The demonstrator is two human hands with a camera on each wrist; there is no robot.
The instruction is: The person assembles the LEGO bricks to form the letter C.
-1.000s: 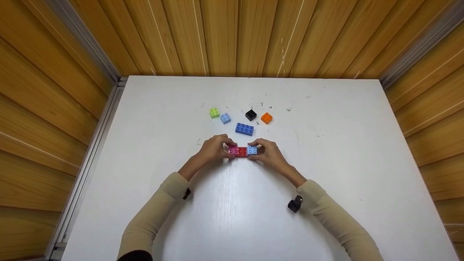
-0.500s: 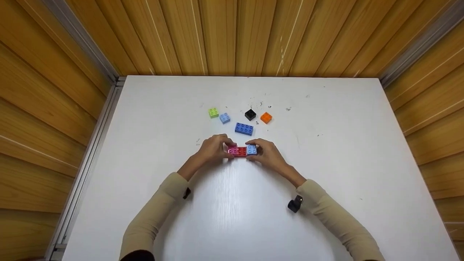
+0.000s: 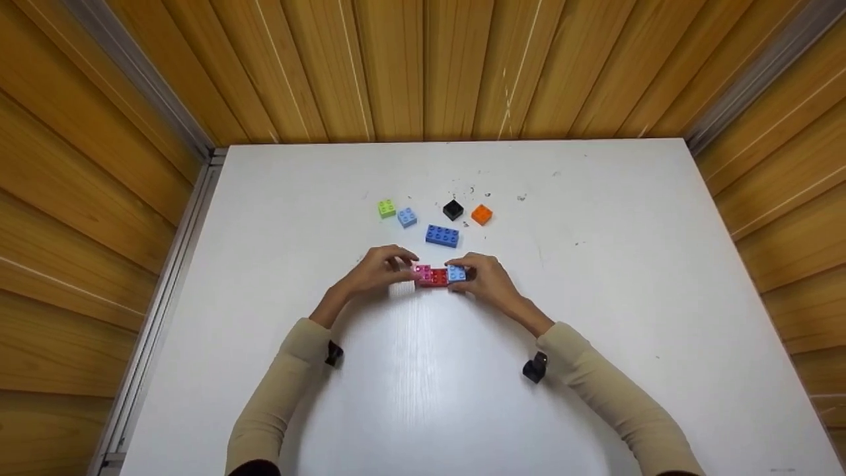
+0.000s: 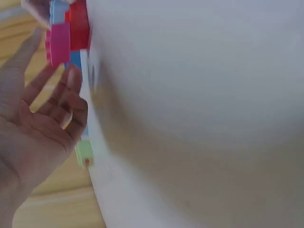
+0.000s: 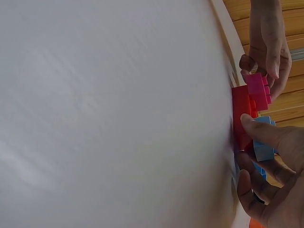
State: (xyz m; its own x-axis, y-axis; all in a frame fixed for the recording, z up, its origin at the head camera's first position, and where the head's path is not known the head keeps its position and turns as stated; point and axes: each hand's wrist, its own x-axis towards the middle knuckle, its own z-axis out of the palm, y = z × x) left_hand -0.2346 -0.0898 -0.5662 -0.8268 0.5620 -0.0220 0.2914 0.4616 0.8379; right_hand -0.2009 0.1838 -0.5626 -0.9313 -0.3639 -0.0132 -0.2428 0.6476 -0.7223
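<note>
A red brick [image 3: 439, 277] lies on the white table in front of me, with a pink brick [image 3: 422, 272] on its left end and a light blue brick [image 3: 456, 273] on its right end; a row of red studs shows between them. My right hand [image 3: 492, 281] pinches the light blue end, its thumb reaching down onto the red brick's side in the right wrist view. Beside the pink brick, my left hand [image 3: 380, 270] has its fingers spread and loose. In the left wrist view, a gap shows between the thumb and the pink brick [image 4: 60, 43].
Behind the hands lie a long blue brick [image 3: 442, 236], a lime green brick [image 3: 386, 209], another light blue brick [image 3: 407, 217], a black brick [image 3: 453, 210] and an orange brick [image 3: 482, 214]. Wooden panels [image 3: 396, 73] wall the table's back and sides.
My left hand has let go of the pink brick and drawn back a little to the left, its fingers opening. The right hand keeps its hold on the light blue brick.
</note>
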